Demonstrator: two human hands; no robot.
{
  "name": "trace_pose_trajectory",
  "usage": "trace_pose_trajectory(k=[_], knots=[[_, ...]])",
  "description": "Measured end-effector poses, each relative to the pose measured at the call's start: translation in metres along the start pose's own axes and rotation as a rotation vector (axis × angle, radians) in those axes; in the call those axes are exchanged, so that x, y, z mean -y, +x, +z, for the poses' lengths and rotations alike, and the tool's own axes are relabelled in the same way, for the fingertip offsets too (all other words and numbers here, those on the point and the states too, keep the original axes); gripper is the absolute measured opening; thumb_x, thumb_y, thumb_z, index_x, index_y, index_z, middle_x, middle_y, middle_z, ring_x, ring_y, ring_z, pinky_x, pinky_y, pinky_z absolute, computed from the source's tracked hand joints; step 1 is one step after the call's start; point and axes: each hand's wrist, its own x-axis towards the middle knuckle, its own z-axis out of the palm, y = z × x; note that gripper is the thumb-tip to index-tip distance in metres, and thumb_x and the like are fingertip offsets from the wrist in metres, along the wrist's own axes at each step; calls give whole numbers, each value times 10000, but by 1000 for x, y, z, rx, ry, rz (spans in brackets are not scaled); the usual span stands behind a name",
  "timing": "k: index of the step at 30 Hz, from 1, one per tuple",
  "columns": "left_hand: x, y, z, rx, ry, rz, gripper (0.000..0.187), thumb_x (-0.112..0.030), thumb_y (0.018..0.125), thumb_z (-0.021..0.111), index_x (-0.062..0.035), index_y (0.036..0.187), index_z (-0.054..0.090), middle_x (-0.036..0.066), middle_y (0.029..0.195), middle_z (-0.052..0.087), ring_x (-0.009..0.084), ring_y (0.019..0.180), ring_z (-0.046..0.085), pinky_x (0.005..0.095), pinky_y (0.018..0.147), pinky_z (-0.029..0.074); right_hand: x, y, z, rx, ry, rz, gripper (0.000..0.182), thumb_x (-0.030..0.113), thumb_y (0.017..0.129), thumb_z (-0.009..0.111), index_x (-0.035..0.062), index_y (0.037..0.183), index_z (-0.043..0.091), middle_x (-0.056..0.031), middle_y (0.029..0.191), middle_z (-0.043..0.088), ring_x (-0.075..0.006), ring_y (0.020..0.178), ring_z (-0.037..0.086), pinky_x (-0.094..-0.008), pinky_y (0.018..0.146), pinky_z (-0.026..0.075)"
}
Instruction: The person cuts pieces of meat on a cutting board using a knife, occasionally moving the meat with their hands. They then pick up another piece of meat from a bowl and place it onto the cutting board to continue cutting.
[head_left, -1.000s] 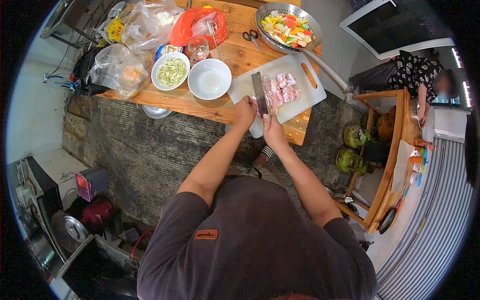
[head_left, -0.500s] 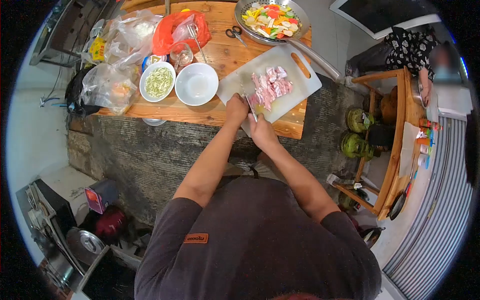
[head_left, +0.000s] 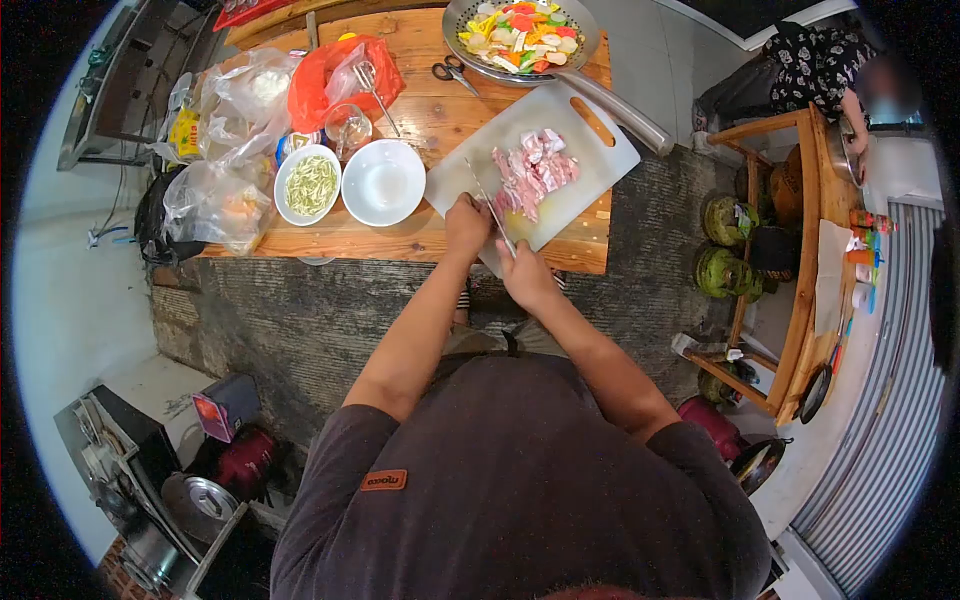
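Observation:
My right hand [head_left: 528,280] is closed around the handle of a knife [head_left: 490,203], whose thin blade points away from me over the white cutting board [head_left: 595,190]. To the left of the blade, my left hand [head_left: 467,228] rests at the board's near edge with its fingers curled; whatever they hold, if anything, is hidden. Pieces of pale pink raw meat [head_left: 540,172] lie heaped on the board, just beyond and right of the blade. A little yellowish liquid shows beside the meat.
Left of the board stand an empty white bowl [head_left: 383,183] and a bowl of pale green shreds [head_left: 307,186]. Behind are scissors [head_left: 455,75], a red plastic bag [head_left: 345,82] and a perforated pan [head_left: 590,45] of cut vegetables. A person [head_left: 815,70] works at the right.
The knife blade has swung into fuller view beside my left hand, clear of the meat. My right hand has shifted slightly nearer to me. My head view has shifted a little.

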Motion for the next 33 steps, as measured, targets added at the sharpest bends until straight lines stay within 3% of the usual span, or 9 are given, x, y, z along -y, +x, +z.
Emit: trace_pose_trajectory(k=[5, 9, 11, 14, 20, 23, 29, 33], knots=[[2, 6, 2, 13, -32, -3, 179, -158, 889, 632, 20, 879, 617, 280, 850, 692, 468, 863, 677, 509, 787, 532, 8, 4, -1, -31, -66, 18, 575, 461, 1059, 428, -92, 990, 569, -385, 867, 646, -552, 881, 637, -591, 808, 495], [5, 5, 1, 41, -94, -61, 187, -162, 898, 620, 24, 876, 613, 291, 853, 687, 477, 866, 672, 512, 777, 530, -5, -6, 6, 17, -100, 52, 582, 485, 1045, 434, -81, 1074, 564, -367, 914, 663, -539, 887, 660, -583, 813, 522], [2, 3, 0, 62, -41, -18, 171, -148, 902, 613, 23, 888, 615, 286, 853, 690, 474, 863, 674, 507, 774, 533, -25, -13, 7, -8, -34, -27, 578, 486, 1043, 437, -79, 1085, 556, -366, 909, 663, -536, 893, 660, -579, 815, 527], [2, 8, -1, 29, -47, -37, 169, -147, 898, 621, 21, 888, 616, 280, 852, 693, 468, 859, 678, 504, 775, 535, 8, 3, -2, 30, -113, 72, 578, 483, 1043, 437, -83, 1070, 549, -368, 904, 661, -535, 904, 656, -584, 814, 521], [-2, 3, -5, 39, -18, 18, 170, -148, 893, 635, 20, 902, 614, 272, 848, 695, 465, 853, 679, 508, 769, 537, -38, -20, 10, -50, -29, -34, 560, 482, 1041, 443, -68, 1054, 550, -360, 888, 663, -533, 908, 658, -589, 806, 522], [-2, 5, 0, -19, 18, -22, 169, -146, 891, 642, 20, 910, 614, 271, 846, 696, 464, 852, 681, 507, 766, 539, -4, -8, -3, -32, -120, 20, 552, 478, 1039, 451, -64, 1058, 551, -356, 873, 665, -537, 895, 659, -594, 796, 520], [3, 5, 1, -5, -22, 48, 208, -172, 899, 640, 31, 886, 599, 279, 847, 694, 466, 854, 681, 516, 769, 536, -28, -37, -7, -12, -6, 34, 518, 457, 1022, 504, -57, 1051, 563, -345, 890, 673, -541, 872, 658, -597, 781, 517], [-1, 3, 3, 2, 22, -3, 219, -178, 897, 644, 37, 887, 600, 282, 857, 695, 461, 863, 683, 515, 783, 537, -22, -16, 3, -79, -66, -31, 539, 455, 1040, 480, -77, 1014, 567, -363, 842, 657, -543, 843, 649, -578, 746, 516]])
